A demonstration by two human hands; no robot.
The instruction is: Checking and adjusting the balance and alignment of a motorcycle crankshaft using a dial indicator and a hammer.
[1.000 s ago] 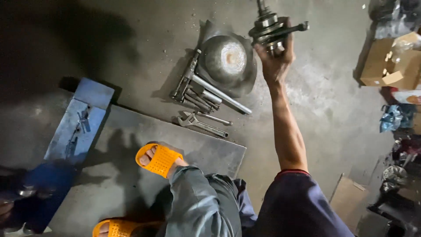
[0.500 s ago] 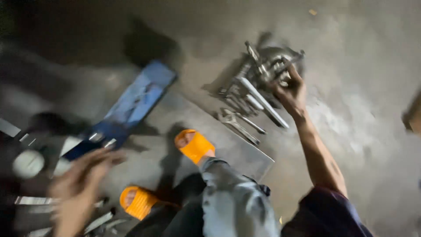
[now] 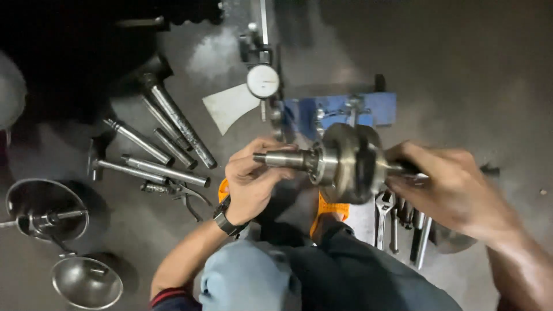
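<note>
Both hands now carry the crankshaft (image 3: 345, 162) crosswise above the knees, where half a second ago only the right hand reached for it far off on the floor. The left hand (image 3: 253, 178) has its fingers wrapped around the left shaft end; the right hand (image 3: 455, 187) grips the right end, fingers curled shut. The view has swung: the blue stand (image 3: 345, 109) with its dial gauge (image 3: 263, 81) lies just beyond, steel rods (image 3: 167, 144) and bowls (image 3: 86, 281) to the left, wrenches (image 3: 385, 222) near the right
</note>
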